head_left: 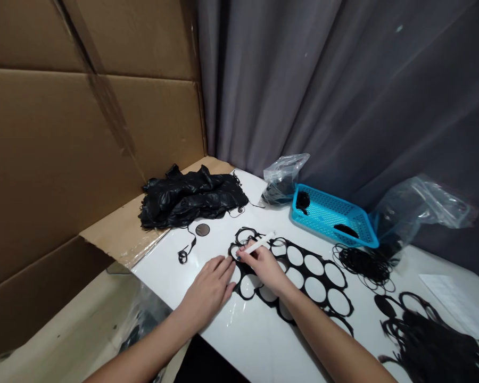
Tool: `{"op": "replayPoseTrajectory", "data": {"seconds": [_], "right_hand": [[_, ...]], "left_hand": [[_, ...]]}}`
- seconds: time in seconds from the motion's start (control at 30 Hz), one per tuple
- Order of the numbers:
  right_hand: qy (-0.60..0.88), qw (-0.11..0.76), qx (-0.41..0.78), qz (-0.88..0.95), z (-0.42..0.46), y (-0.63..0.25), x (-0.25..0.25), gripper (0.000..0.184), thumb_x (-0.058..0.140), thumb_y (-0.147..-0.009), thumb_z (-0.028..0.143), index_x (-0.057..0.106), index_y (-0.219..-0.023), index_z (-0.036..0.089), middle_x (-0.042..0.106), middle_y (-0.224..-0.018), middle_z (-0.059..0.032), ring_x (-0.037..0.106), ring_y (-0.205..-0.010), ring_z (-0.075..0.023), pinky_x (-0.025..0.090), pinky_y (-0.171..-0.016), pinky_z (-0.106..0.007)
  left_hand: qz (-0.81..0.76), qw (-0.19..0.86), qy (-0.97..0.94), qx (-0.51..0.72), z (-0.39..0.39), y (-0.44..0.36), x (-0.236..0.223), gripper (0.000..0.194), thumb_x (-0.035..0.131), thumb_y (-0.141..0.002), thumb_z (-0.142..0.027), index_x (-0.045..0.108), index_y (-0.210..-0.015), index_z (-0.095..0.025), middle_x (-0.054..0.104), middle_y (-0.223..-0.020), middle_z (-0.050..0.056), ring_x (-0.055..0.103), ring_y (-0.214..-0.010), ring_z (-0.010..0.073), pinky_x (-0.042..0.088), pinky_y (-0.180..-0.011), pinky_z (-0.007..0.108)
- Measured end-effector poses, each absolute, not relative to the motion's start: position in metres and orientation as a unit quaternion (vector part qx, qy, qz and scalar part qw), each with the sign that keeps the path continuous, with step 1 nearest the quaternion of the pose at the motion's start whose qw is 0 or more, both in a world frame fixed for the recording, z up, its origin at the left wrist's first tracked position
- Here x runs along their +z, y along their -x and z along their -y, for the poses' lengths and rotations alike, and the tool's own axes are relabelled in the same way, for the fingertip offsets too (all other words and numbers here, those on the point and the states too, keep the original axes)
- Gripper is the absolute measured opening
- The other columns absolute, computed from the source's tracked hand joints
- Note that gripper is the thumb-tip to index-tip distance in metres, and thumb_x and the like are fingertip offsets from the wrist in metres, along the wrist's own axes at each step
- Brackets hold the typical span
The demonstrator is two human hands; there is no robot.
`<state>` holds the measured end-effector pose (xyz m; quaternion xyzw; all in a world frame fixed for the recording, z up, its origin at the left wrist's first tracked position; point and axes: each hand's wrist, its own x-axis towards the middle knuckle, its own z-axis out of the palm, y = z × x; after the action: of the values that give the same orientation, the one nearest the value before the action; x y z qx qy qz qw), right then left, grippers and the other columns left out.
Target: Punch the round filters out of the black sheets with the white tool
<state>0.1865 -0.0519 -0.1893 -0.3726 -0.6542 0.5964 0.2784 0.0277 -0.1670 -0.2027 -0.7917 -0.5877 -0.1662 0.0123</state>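
Note:
On the white table lies a black sheet [321,276] with rows of round holes cut through it. My right hand [265,266] is closed round a slim white pen-like tool [259,243], its lower end at the sheet's upper left part; the tip is too small to make out. Flat beside the sheet's left edge, my left hand [213,284] rests with its fingers stretched out, fingertips touching the sheet. Left of the hands are a small dark disc [202,230] and a curled black scrap [183,256].
A heap of black material [193,197] sits at the back left, near cardboard boxes [155,117]. Behind the sheet stand a blue basket [327,226] and clear plastic bags [285,173]. Thin black rings [363,265] and black offcuts [435,346] lie on the right.

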Motion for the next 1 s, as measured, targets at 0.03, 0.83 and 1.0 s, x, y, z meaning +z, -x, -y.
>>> {"op": "replayPoseTrajectory", "data": {"seconds": [0.03,0.83,1.0], "right_hand": [[0.376,0.279,0.553,0.689,0.055,-0.186,-0.192,0.025,0.062,-0.089,0.042,0.056,-0.079,0.020,0.066,-0.083,-0.0026,0.063,-0.082,-0.0207,0.049,-0.079,-0.033],[0.296,0.257,0.277,0.877,0.068,-0.186,-0.206,0.018,0.044,-0.098,0.016,0.054,-0.083,0.021,0.062,-0.088,-0.0060,0.056,-0.086,-0.0222,0.046,-0.079,-0.034],[0.318,0.271,0.146,0.897,0.032,-0.198,-0.196,0.019,0.043,-0.093,0.010,0.056,-0.084,0.021,0.062,-0.089,-0.0083,0.054,-0.085,-0.0233,0.045,-0.075,-0.035]], "left_hand": [[0.590,0.010,0.790,-0.166,0.167,-0.028,-0.204,0.039,0.055,-0.098,-0.027,0.055,-0.134,-0.013,0.061,-0.131,0.013,0.053,-0.122,0.0316,0.044,-0.105,0.046],[0.581,0.006,0.793,-0.182,0.164,-0.027,-0.206,0.041,0.057,-0.093,-0.021,0.054,-0.133,-0.010,0.060,-0.134,0.014,0.050,-0.128,0.0328,0.040,-0.109,0.049],[0.574,0.016,0.798,-0.182,0.164,-0.026,-0.207,0.039,0.055,-0.094,-0.021,0.056,-0.131,-0.010,0.060,-0.136,0.014,0.050,-0.129,0.0327,0.041,-0.109,0.049]]}}
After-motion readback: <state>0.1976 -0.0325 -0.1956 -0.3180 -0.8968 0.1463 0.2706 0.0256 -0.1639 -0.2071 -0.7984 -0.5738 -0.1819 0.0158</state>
